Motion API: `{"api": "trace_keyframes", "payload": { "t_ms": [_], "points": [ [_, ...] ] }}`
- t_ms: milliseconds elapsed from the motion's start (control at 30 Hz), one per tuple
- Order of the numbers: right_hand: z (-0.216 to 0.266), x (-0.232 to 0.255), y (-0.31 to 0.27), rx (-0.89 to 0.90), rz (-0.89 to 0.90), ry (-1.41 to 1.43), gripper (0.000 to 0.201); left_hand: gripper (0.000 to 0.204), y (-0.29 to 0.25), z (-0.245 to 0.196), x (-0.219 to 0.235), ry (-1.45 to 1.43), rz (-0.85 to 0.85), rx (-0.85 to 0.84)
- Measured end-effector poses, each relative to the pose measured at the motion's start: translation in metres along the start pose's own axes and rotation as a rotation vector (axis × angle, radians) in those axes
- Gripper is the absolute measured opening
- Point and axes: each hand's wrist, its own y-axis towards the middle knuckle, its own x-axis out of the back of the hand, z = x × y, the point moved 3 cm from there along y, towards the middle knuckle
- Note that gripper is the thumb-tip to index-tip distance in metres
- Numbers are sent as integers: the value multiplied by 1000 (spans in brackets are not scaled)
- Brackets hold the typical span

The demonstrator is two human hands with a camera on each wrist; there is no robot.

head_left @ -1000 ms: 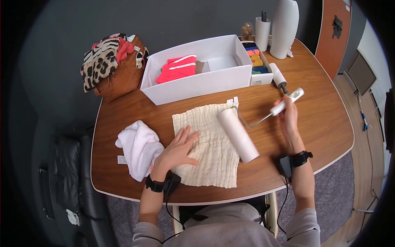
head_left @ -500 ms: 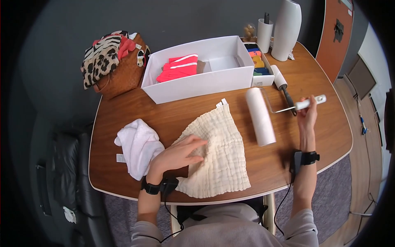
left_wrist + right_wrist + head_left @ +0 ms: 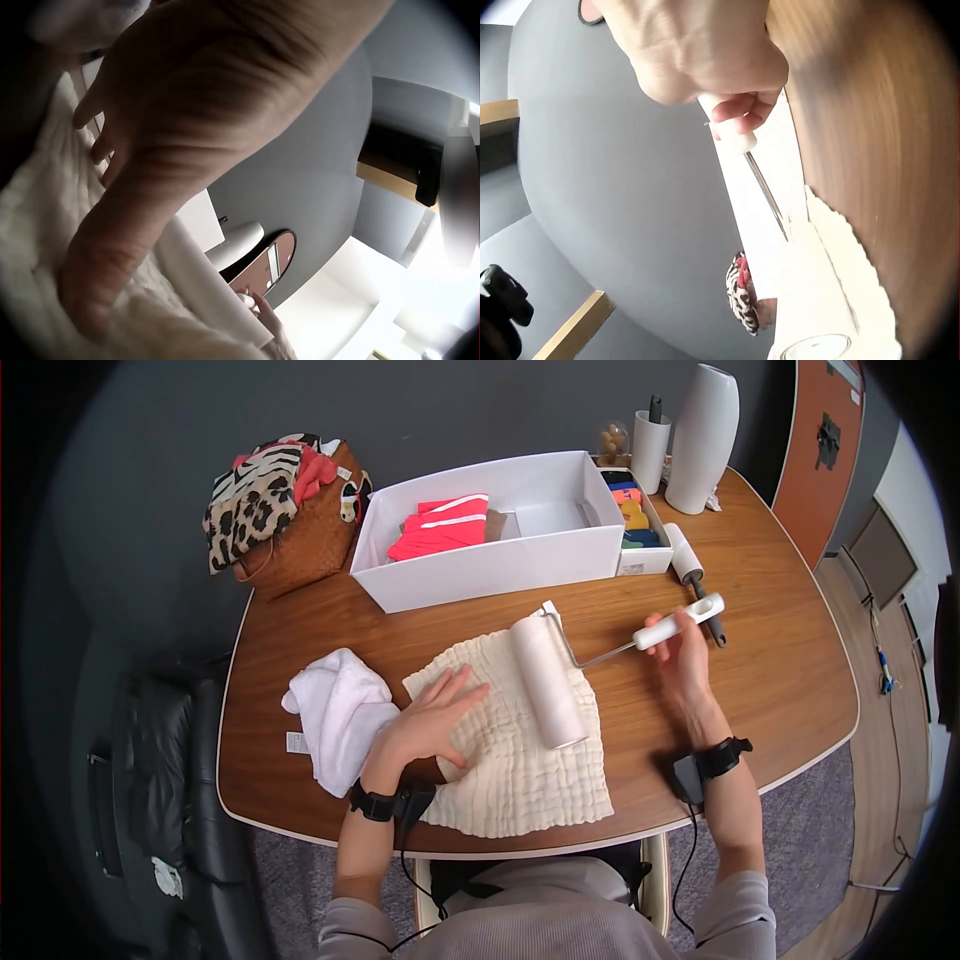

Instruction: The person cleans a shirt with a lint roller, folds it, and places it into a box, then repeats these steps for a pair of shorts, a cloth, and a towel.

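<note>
A cream crinkled cloth (image 3: 530, 785) lies on the wooden table, with the left hand (image 3: 425, 725) spread on its left part. In the left wrist view the left hand (image 3: 172, 127) has its thumb and fingertips against the cloth (image 3: 37, 225). The right hand (image 3: 688, 665) grips the white handle (image 3: 660, 632) of a large lint roller, whose white roll (image 3: 548, 682) is over the upper middle of the cloth. In the right wrist view the right hand's (image 3: 705, 60) fingers curl round the handle (image 3: 739, 141), and the roll (image 3: 810, 292) extends along the cloth (image 3: 862, 277).
A white towel (image 3: 340, 715) lies to the left. Behind stand a long white box (image 3: 500, 565) with red clothing, a smaller box (image 3: 645, 560) of folded items, a smaller lint roller (image 3: 685, 555), a white vase (image 3: 703, 440) and a brown basket (image 3: 310, 550) heaped with clothes.
The roller went right, off the cloth, then came back left over it. The cloth's right side shifted and turned, its left part bunched and then spread again under the left hand.
</note>
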Motion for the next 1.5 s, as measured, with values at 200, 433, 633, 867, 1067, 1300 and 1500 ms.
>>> {"api": "trace_keyframes", "payload": {
  "t_ms": [200, 433, 633, 867, 1067, 1300, 1500],
  "points": [
    [27, 59, 25, 114, -206, 2, 24, 104, -2, 7, -1, 8, -19, -1],
    [67, 97, 20, 344, -484, 55, 23, 93, 8, 9, -7, 136, -172, 174],
    [50, 85, 23, 191, -413, 305, 23, 82, 30, -38, -19, 243, -190, 445],
    [16, 37, 12, -18, -177, 282, 22, 102, 45, -93, -34, 459, -82, 403],
    [21, 28, 8, 26, -242, 56, 20, 113, 30, -76, -16, 286, 1, 381],
    [50, 87, 27, 214, -336, -70, 23, 111, 0, -25, -6, 172, 39, 193],
    [80, 123, 26, 377, -398, -14, 20, 110, -7, -21, -8, 170, 3, 214]
  ]
}}
